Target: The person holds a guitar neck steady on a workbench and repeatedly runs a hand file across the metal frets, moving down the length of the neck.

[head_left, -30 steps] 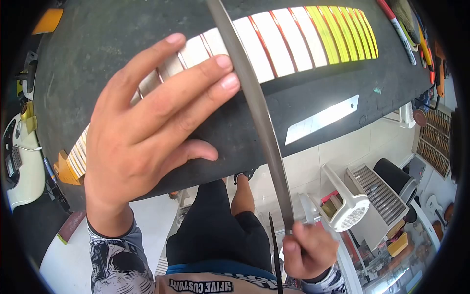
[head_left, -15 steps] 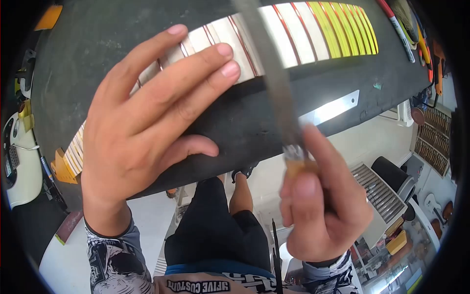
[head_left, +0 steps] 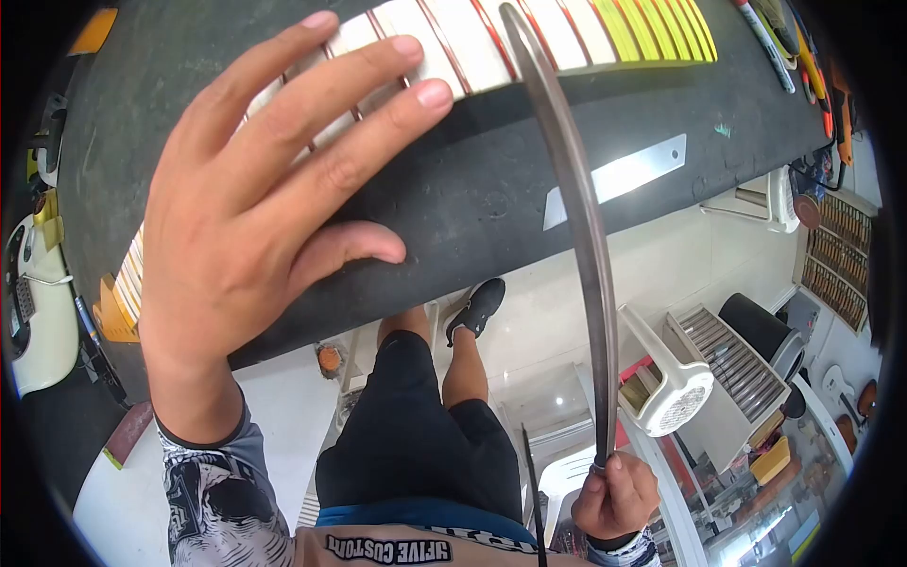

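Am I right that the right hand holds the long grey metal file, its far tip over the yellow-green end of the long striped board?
Not quite: the head view shows the far tip of the grey metal file over the white section of the striped board, not its yellow-green end. The right hand does hold the file.

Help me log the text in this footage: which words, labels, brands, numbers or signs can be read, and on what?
"FIVE CUSTOM": shirt patch, upside down; the character before FIVE is unclear.
Marker: print too small to read.
Black-and-white shirt print: partly cut off, unreadable.
Curved metal tool: no readable text.
Nothing else can be read.
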### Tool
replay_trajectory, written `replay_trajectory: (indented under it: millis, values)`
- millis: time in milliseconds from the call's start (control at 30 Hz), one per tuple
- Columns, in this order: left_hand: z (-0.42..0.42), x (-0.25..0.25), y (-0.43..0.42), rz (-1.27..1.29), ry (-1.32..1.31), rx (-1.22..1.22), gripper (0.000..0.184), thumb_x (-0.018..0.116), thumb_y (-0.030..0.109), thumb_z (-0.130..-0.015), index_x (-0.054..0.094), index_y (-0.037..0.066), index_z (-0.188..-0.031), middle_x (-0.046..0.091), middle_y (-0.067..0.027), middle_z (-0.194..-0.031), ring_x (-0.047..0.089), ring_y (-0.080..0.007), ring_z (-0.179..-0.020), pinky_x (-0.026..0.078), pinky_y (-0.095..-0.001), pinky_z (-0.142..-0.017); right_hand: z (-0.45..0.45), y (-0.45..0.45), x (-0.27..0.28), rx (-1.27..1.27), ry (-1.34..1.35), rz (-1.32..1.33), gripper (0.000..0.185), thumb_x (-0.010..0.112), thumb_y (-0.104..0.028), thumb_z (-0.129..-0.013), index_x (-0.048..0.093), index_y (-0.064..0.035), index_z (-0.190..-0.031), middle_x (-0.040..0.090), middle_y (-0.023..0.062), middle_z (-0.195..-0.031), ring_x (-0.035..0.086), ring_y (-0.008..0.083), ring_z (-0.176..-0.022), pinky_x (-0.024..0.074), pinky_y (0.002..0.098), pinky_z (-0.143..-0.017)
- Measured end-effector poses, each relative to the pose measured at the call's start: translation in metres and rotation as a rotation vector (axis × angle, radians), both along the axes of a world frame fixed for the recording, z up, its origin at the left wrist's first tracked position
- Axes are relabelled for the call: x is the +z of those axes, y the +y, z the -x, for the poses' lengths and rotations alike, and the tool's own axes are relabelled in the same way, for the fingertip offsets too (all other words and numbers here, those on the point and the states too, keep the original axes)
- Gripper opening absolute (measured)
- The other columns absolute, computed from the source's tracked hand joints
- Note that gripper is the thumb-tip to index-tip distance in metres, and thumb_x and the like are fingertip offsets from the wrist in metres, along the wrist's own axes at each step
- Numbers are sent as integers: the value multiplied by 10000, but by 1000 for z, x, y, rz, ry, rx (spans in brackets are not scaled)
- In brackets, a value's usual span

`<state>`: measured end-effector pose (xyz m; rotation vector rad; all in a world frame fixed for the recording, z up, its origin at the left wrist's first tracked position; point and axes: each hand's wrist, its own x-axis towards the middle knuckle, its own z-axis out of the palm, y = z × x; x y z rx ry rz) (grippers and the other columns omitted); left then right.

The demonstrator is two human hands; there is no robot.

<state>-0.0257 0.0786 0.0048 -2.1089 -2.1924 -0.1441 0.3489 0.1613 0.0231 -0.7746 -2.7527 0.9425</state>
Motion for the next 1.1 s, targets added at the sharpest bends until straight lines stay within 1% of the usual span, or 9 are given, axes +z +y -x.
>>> replay_trajectory:
  millis: [133,333,633,767,833,867,933,1033,1100]
  values:
    - [-7,3,2,23,16,41,687,655,500,-695,633,97,-1251,586,-105,-1301,523,-375,-1227,458,-446,-983,-6,-3,-4,8,15,5,448,564,-27,-843,540,-54,-1289,625,122,-738,571,226,-565,435,311,-507]
    - [-7,1,1,6,27,28,685,654,498,-694,635,97,-1250,585,-104,-1304,518,-375,-1233,451,-447,-991,-11,-13,-8,-81,45,114,421,558,-43,-859,547,-60,-1279,619,104,-697,556,201,-517,428,292,-493]
    - [-8,-1,1,-16,20,31,655,653,496,-703,652,105,-1228,596,-102,-1289,525,-375,-1223,456,-444,-985,-4,-12,-9,-8,111,84,394,572,-45,-875,555,-58,-1268,590,91,-628,574,188,-526,444,298,-476]
    - [-6,0,1,-10,24,25,656,660,495,-705,649,106,-1233,598,-107,-1286,529,-374,-1219,456,-445,-984,-7,-18,-13,-100,157,287,357,576,-93,-919,553,-59,-1274,571,84,-598,554,159,-463,429,278,-440]
    - [9,-12,-3,-98,74,-74,668,669,490,-704,638,100,-1247,596,-114,-1287,534,-369,-1214,456,-438,-985,-11,-22,-18,-152,203,416,343,580,-129,-944,551,-64,-1280,560,79,-586,540,142,-428,416,265,-411]
    - [33,-33,-9,-191,120,-169,678,675,484,-703,630,95,-1257,595,-119,-1289,538,-364,-1211,456,-431,-985,-11,-23,-20,-158,217,436,343,581,-142,-950,551,-69,-1283,557,76,-583,537,137,-417,410,261,-400]
    - [31,-31,-5,-246,76,-156,690,696,462,-703,614,85,-1275,594,-129,-1289,550,-350,-1199,463,-415,-976,-9,-26,-20,-172,240,473,342,583,-169,-961,550,-80,-1289,551,69,-579,529,128,-396,399,253,-376]
    - [5,-9,-8,-186,-74,90,691,736,412,-711,595,71,-1296,596,-145,-1284,573,-327,-1171,482,-389,-949,-9,-24,-24,-109,240,475,347,587,-165,-959,549,-91,-1296,548,71,-576,538,135,-400,406,257,-372]
    - [7,-10,-12,-202,-53,159,682,759,380,-714,594,62,-1294,606,-155,-1260,590,-318,-1137,494,-376,-923,-8,-26,-24,-94,227,467,351,588,-160,-958,547,-90,-1299,553,75,-580,541,139,-402,410,257,-376]
